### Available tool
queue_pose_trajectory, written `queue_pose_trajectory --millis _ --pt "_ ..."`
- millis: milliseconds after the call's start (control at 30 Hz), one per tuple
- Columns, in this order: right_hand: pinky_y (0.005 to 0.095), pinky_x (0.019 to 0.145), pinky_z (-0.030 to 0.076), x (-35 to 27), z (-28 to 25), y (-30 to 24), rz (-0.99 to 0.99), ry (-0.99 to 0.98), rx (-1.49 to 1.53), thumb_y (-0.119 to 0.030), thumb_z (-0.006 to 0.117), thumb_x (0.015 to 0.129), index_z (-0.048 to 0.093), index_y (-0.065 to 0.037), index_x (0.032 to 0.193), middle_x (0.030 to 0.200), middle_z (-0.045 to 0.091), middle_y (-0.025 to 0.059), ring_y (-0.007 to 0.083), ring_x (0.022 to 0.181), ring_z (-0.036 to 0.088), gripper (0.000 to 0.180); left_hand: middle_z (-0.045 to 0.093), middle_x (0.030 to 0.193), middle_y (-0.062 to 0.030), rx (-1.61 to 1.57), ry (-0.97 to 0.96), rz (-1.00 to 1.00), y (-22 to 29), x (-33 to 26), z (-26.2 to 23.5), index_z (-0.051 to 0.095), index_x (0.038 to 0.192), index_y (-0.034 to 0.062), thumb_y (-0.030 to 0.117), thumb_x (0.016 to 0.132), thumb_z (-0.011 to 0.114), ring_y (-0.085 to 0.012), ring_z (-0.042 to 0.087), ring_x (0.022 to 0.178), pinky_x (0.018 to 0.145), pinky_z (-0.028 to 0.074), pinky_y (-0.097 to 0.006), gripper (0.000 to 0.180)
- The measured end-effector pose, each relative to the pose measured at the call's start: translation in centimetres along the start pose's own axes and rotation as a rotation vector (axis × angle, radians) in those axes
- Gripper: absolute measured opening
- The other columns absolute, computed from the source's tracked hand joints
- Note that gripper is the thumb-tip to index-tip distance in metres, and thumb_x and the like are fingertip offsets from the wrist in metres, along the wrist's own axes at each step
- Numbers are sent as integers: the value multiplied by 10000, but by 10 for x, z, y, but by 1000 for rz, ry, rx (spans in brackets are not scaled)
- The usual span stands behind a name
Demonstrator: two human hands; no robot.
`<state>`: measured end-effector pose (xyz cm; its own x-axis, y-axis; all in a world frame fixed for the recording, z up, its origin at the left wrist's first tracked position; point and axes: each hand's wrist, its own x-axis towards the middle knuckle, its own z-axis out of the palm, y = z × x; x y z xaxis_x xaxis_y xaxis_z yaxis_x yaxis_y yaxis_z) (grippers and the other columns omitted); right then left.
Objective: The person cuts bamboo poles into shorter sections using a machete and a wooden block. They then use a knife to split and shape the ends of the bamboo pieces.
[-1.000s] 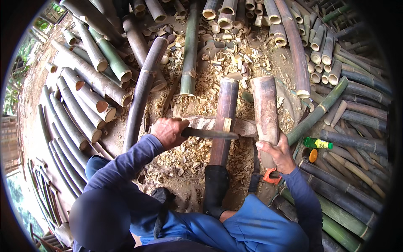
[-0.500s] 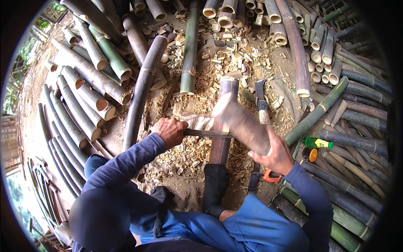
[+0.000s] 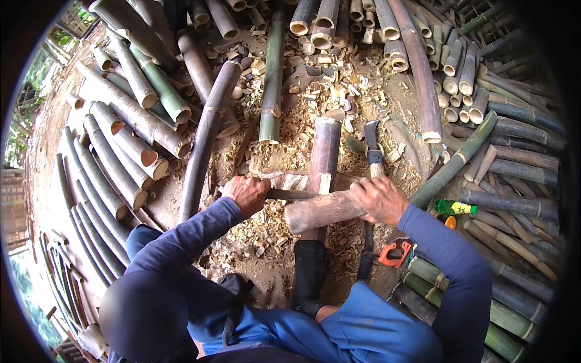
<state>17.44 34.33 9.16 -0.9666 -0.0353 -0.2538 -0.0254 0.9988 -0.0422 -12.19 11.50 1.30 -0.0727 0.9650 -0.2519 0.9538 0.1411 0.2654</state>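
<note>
Left hand: the left hand has its fingers curled tightly around the knife's grip, which is mostly covered; this firm hold probably lets the blade lie level.
Knife: the knife lies crosswise over the bamboo pole, just below a pale cut, I suppose so that its edge meets the wood squarely. Its tip is hidden by the club.
Right hand: the right hand has its fingers bent around the narrow end of the club; the thumb is hidden, so I cannot tell its place.
Club: the wooden club is held slantwise, thick end toward the left, over the pole and near the blade; I cannot tell if they touch.
Bamboo pole: the bamboo pole points away from the person and rests across a wooden block, which seems to give it support.
Boot: the black boot is at the pole's near end, perhaps as a stop against sliding.
Tools beside: a curved knife and an orange-handled saw lie right of the pole, likely for easy reach.
</note>
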Motion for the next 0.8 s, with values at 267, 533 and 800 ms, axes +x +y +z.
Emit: queue_pose_trajectory --millis 267,533,800 --pt "389 715 582 5 -9 11 -7 85 -46 -345 836 757 570 -80 1139 949 624 88 269 862 675 535 708 798 -156 -4 46 4 -2 2 9 604 917 92 139 917 540 -369 714 677 588 551 -501 79" --pt "368 727 524 4 -4 10 -51 201 17 -302 863 641 606 -77 1134 930 614 79 232 816 643 600 699 810 -157 -15 52 11 1 4 7 609 927 80 130 912 557 -374 717 702 608 556 -503 73" --pt "379 748 557 -3 17 25 -308 315 106 -298 819 614 584 -32 1144 917 610 49 241 837 654 638 694 819 -179 -9 44 13 4 14 4 605 955 73 133 902 581 -378 715 692 603 555 -497 83"
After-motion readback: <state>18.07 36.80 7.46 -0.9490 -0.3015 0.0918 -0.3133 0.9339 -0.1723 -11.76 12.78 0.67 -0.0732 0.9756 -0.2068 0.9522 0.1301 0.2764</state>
